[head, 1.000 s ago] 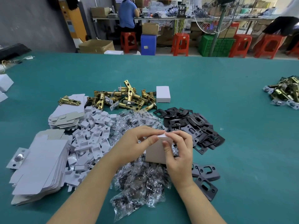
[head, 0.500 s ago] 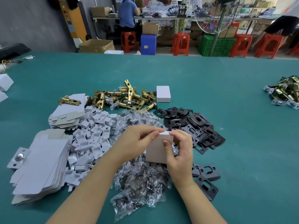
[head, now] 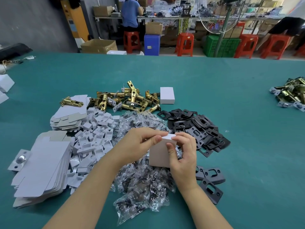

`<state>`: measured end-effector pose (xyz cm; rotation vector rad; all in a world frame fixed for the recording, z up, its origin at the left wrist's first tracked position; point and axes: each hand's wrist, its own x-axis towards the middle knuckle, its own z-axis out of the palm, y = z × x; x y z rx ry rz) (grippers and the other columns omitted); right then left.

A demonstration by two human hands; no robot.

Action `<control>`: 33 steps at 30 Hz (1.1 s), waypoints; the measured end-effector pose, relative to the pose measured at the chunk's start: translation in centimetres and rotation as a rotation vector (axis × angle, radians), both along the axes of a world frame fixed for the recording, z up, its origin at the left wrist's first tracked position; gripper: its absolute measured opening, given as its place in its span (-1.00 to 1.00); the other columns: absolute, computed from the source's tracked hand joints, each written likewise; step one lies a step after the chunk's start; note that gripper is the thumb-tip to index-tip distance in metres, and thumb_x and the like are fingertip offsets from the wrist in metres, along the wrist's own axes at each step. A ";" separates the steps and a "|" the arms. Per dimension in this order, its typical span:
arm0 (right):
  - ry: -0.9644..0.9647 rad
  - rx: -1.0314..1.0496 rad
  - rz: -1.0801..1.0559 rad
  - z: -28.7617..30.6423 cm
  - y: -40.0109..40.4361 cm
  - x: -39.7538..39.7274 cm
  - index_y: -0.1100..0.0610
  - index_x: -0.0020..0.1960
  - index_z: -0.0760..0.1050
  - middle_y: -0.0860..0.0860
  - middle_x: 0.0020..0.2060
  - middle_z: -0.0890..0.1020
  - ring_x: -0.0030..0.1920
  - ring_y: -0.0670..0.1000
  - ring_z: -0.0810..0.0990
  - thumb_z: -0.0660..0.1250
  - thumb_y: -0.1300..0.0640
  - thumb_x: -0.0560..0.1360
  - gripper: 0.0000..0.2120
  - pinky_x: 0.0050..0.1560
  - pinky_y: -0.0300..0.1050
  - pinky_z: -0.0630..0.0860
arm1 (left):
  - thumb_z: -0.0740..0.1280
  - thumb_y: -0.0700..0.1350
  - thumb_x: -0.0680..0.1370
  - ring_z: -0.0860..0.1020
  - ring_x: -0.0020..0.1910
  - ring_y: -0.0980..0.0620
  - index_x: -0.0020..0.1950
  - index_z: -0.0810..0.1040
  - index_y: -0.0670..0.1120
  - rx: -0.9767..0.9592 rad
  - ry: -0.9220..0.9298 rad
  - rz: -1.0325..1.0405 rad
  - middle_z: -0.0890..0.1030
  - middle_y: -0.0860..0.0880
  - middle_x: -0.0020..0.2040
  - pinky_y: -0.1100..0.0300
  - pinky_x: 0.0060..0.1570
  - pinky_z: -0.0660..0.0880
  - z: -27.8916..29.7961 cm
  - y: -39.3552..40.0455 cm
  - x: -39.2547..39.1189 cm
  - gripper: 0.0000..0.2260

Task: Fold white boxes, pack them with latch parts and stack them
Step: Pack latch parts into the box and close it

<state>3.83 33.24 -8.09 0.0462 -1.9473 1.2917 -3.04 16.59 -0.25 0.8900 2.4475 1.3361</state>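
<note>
Both hands meet at one small white cardboard box (head: 159, 154), which stands upright between them, lifted above a heap of clear plastic bags of dark screws (head: 142, 182). The left hand (head: 140, 144) comes in from the left with its fingers curled over the box's top edge, thumb and forefinger pinching the top flap. The right hand (head: 184, 154) grips the box's right side, thumb pressed flat on the front face and fingers wrapped behind, fingertips touching the same top flap. The flap looks nearly down, though whether it is fully tucked cannot be told.

Just left of the bags lies a scatter of small white plastic inserts (head: 92, 138), and beyond them two stacks of flat unfolded white box blanks (head: 42, 167), the farther stack (head: 69, 116) carrying one brass latch bolt (head: 71, 102). A silver round-nosed latch plate (head: 19, 160) rests beside the nearer stack. Behind the bags sits a pile of brass latch bolts (head: 130, 100), with one closed white box (head: 167, 95) lying flat just right of it. A pile of black metal strike plates (head: 194, 126) spreads to the right of the hands, a few (head: 211, 176) lying apart nearer the viewer. Everything rests on the teal-covered counter (head: 239, 96), which also bears another heap of brass latches (head: 292, 94) at its far right edge.
</note>
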 end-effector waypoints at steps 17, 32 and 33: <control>0.017 -0.054 0.006 0.5 0.0 0.1 0.07 0.13 0.53 -0.03 0.10 0.55 0.13 -0.01 0.57 0.33 0.06 0.60 -0.86 0.11 -0.13 0.56 | 0.32 -0.04 0.65 0.45 0.20 0.23 0.44 0.45 0.33 -0.072 0.129 0.013 0.51 0.23 0.24 0.25 0.06 0.53 -1.3 -0.4 1.3 -0.60; -0.444 -1.013 0.531 2.5 2.3 0.0 -0.04 0.42 0.51 0.07 -0.26 0.64 -0.45 -0.06 0.52 0.27 -0.40 0.49 -0.36 -0.57 -0.24 0.40 | 0.43 -0.43 0.46 0.60 0.24 -0.17 0.27 0.62 -0.22 -0.043 0.926 0.051 0.60 -0.23 0.27 0.00 0.13 0.64 -0.3 2.4 3.0 -0.61; -0.448 -1.032 0.497 2.5 2.3 -0.1 -0.07 0.37 0.56 0.04 -0.21 0.68 -0.41 -0.07 0.57 0.35 -0.31 0.49 -0.47 -0.56 -0.26 0.42 | 0.45 -0.43 0.45 0.60 0.23 -0.19 0.25 0.63 -0.21 -0.071 0.923 0.040 0.59 -0.24 0.29 -0.02 0.06 0.66 -0.8 2.4 3.1 -0.61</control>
